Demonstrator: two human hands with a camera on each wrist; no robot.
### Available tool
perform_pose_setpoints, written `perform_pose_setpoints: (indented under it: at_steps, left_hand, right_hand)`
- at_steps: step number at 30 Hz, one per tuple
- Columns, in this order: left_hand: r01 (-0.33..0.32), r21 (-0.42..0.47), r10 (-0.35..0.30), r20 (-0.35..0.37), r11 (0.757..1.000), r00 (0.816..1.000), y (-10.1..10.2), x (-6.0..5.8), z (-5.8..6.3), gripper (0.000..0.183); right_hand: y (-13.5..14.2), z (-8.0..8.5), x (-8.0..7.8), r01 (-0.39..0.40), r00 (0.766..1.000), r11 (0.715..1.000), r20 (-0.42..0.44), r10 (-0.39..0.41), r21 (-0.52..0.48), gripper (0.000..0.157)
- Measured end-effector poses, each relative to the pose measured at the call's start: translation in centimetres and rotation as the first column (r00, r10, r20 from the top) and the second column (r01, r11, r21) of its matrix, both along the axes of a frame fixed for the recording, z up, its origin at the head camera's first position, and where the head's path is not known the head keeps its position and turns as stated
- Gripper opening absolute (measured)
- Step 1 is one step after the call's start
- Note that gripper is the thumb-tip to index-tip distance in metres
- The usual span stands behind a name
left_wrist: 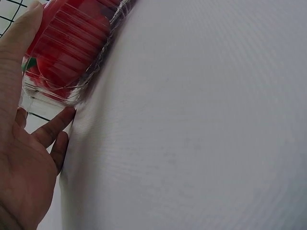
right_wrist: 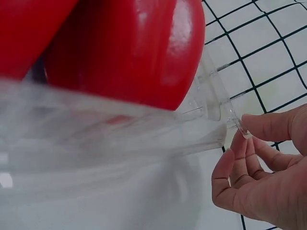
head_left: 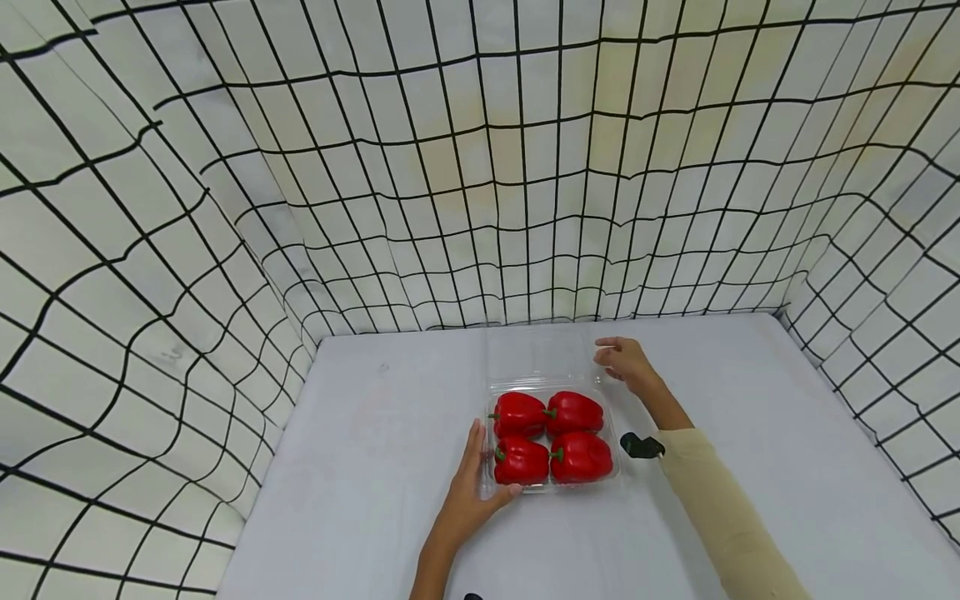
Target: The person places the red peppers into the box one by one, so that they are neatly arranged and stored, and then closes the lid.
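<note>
A clear plastic clamshell container (head_left: 555,488) holds several red bell peppers (head_left: 581,457) with green stems, lying in two rows. Its transparent lid (head_left: 538,354) is folded back toward the far side. My left hand (head_left: 467,500) spreads around the near left corner, the thumb at the front wall and the straight fingers along the left side. In the left wrist view, the left thumb touches the ribbed wall beside a red pepper (left_wrist: 72,43). At the far right, my right hand (head_left: 626,363) pinches the lid's clear edge between thumb and fingers, as the right wrist view shows.
The container sits on a white-covered table (head_left: 375,467). White walls with black netting (head_left: 525,183) enclose the back and both sides. A dark wrist strap (head_left: 642,446) shows by the right sleeve (head_left: 720,508).
</note>
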State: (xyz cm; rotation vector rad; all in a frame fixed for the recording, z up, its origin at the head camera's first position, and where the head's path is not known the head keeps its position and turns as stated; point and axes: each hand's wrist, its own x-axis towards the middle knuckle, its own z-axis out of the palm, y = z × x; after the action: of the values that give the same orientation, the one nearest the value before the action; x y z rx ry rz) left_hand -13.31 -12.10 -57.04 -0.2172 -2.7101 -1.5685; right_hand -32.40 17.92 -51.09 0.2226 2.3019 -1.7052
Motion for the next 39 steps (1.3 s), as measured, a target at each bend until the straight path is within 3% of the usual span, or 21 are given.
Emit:
perform_pose_setpoints:
  at_steps: [8, 17, 28, 33, 39]
  left_hand:
    - [-0.008, -0.005, 0.008, 0.007, 1.000, 1.000, -0.1, -0.1, -0.1, 0.106]
    - [-0.016, 0.010, 0.016, -0.008, 1.000, 1.000, 0.0, -0.2, 0.3, 0.104]
    - [-0.017, -0.001, 0.017, -0.006, 1.000, 1.000, 0.1, 0.0, 0.2, 0.105]
    - [0.006, 0.014, -0.006, -0.003, 1.000, 1.000, 0.1, 0.0, 0.3, 0.105]
    - [0.033, 0.065, -0.033, -0.002, 0.997, 0.999, 0.0, 0.2, 0.3, 0.107]
  right_hand:
    - [0.3, 0.7, 0.9, 0.024, 0.996, 0.993, -0.080, -0.033, -0.118, 0.043]
    - [0.9, 1.1, 2.2, 0.016, 0.986, 0.985, -0.159, -0.044, -0.173, 0.033]
    - [2.0, 0.5, 5.9, 0.005, 0.981, 0.958, -0.184, -0.060, -0.286, 0.032]
    - [2.5, -0.4, 7.5, 0.027, 0.979, 0.959, -0.186, -0.082, -0.283, 0.022]
    - [2.5, -1.3, 9.2, 0.018, 0.970, 0.979, -0.234, -0.065, -0.201, 0.019]
